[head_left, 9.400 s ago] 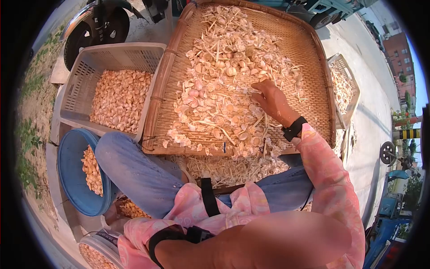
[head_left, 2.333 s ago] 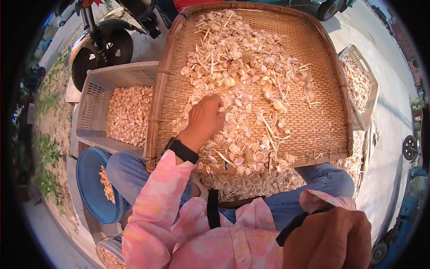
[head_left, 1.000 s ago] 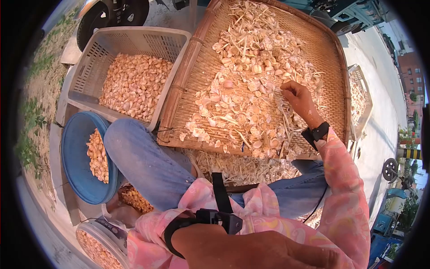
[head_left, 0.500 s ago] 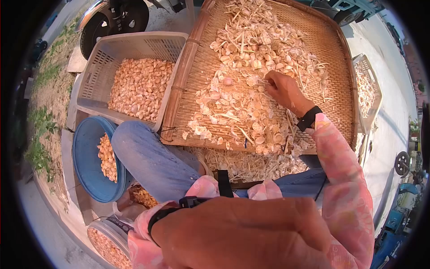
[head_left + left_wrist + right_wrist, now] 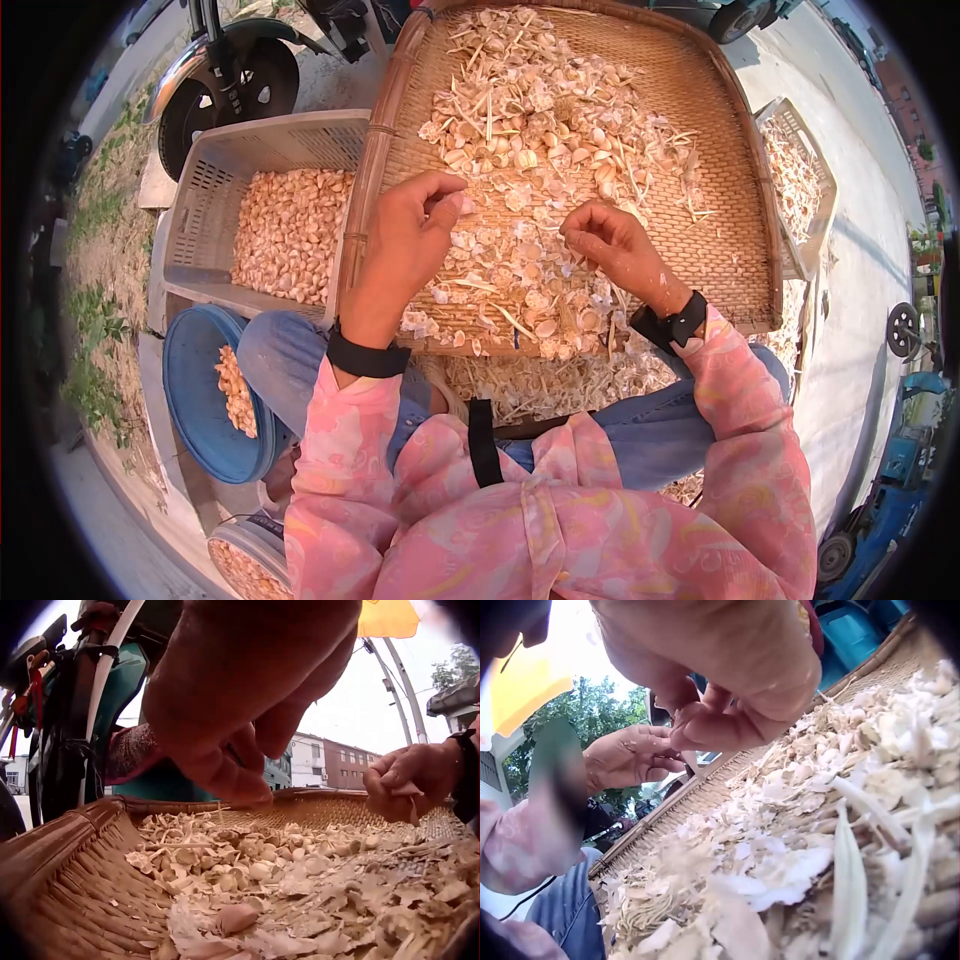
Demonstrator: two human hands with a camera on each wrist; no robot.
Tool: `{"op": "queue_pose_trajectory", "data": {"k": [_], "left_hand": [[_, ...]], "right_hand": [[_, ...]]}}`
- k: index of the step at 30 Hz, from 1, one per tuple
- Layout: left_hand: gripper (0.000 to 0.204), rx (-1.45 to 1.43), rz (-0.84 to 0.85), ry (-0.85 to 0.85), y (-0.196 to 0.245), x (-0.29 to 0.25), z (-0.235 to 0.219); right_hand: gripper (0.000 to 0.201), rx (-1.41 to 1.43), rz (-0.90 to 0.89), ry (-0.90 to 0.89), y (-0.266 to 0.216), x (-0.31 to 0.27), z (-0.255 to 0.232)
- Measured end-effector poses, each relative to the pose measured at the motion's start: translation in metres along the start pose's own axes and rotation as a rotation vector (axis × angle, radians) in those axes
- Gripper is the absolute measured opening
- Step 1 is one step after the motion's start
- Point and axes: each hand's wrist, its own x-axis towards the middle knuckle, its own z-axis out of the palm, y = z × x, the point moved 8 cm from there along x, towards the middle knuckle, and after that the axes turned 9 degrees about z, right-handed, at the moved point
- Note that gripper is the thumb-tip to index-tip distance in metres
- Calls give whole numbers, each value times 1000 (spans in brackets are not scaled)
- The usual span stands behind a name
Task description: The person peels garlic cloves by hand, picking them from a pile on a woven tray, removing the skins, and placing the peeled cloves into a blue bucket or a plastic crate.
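My right hand (image 5: 620,255) is over the woven bamboo tray (image 5: 735,255), thumb and fingers pinched together. From its fingertips hangs a pale, papery piece of garlic skin (image 5: 407,790); whether a clove is behind it I cannot tell. To the left, my left hand (image 5: 410,235) hovers above the tray, fingers loosely bent and nothing showing between them in the right wrist view. A pinkish garlic clove (image 5: 238,919) lies on the skins below it. Loose cloves (image 5: 525,158), skins and dry stalks are heaped toward the tray's far side.
Left of the tray stands a grey plastic crate (image 5: 200,240) with many cloves. Nearer are a blue bucket (image 5: 190,400) and a white bucket (image 5: 240,525), both holding cloves. Another crate (image 5: 825,210) at the right holds skins and stalks. Vehicle wheels stand beyond the tray.
My left hand has come down from close before the head camera to over the tray's left side. My right hand stays over the tray, its fingers still pinched.
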Motion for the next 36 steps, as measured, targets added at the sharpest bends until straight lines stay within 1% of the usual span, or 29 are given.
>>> {"op": "queue_pose_trajectory", "data": {"k": [2,3,4,5,7,8,10,11,14,15,18,19,21,22,23,26,29,33,36], "left_hand": [[18,128,119,-26,-11,42,34],[19,252,138,-16,-23,61,52],[21,376,156,-6,-33,78,68],[19,425,82,-38,-48,93,85],[17,521,-66,-112,-63,111,109],[18,537,-33,-157,-66,114,117],[20,569,30,-254,-55,111,124],[18,558,58,-291,-49,102,129],[24,532,153,-261,-35,76,128],[24,520,168,-274,-34,69,128],[20,384,442,-192,12,37,112],[20,357,467,-178,25,28,106],[20,309,505,-147,47,9,94],[21,267,498,-128,51,3,88],[21,227,494,-108,54,-2,83],[21,89,442,-96,55,-12,73],[20,-116,368,-76,48,-21,70],[17,-332,234,-36,38,-30,69],[17,-408,237,-2,31,-34,69]], "right_hand": [[10,13,40,61,9,-3,-11],[10,12,75,121,10,-4,-14],[10,24,85,104,11,-4,-12],[10,36,94,87,11,-4,-11],[10,67,96,41,12,-4,-7],[11,79,102,48,10,-3,-7],[12,106,119,60,3,-4,-7],[14,95,29,71,4,1,-11],[15,108,80,166,17,11,-25],[18,100,71,189,18,12,-29],[23,104,68,225,11,10,-27],[30,87,53,216,8,9,-23],[31,-18,-24,157,1,7,-8],[31,-69,-65,124,-5,5,0],[28,-62,-67,109,-10,0,5],[24,167,-50,-40,-12,-10,19],[21,351,12,-102,-4,-16,28],[22,461,-3,-166,0,-21,38],[22,476,-30,-181,0,-24,40]]}}
